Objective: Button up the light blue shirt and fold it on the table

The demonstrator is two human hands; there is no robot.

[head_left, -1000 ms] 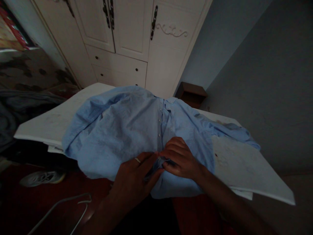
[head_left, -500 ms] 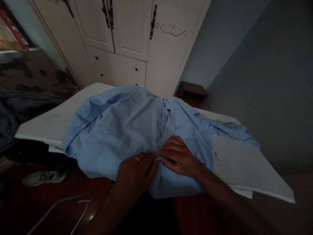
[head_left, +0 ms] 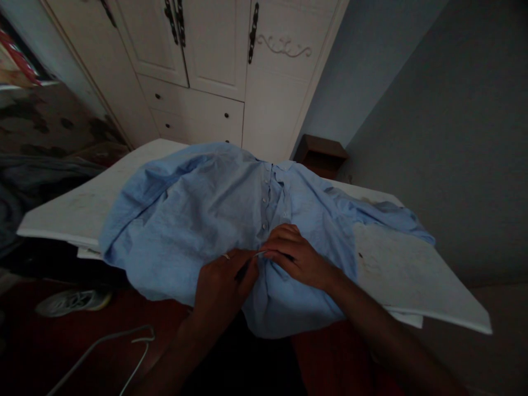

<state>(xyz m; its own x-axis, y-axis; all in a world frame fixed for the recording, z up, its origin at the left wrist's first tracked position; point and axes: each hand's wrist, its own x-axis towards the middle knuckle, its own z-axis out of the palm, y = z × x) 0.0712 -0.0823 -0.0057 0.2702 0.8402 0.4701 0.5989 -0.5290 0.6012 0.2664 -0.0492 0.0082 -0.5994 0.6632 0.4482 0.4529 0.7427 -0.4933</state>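
Observation:
A light blue button-up shirt [head_left: 198, 214] lies spread front-up over a white board [head_left: 396, 269], its collar at the far edge and its lower hem hanging over the near one. Down the middle runs the front opening, with several small buttons showing on its left edge. Low on this opening, my left hand [head_left: 226, 280], a ring on one finger, pinches the shirt's front edge. My right hand [head_left: 299, 256] meets it fingertip to fingertip, closed on the same fold of cloth. Whether a button sits between the fingers is hidden.
Beyond the board stands a white wardrobe [head_left: 214, 55] with dark handles. A brown wooden box [head_left: 322, 153] is at the foot of the wall. On the red floor at left are a shoe [head_left: 72, 302] and a white wire hanger [head_left: 99, 341]. Dark cloth [head_left: 25, 187] lies far left.
Both hands have shifted slightly up and left in the view, still pinching the shirt's edge, and the fold between them is thinner. The whole scene has slid a little left as well.

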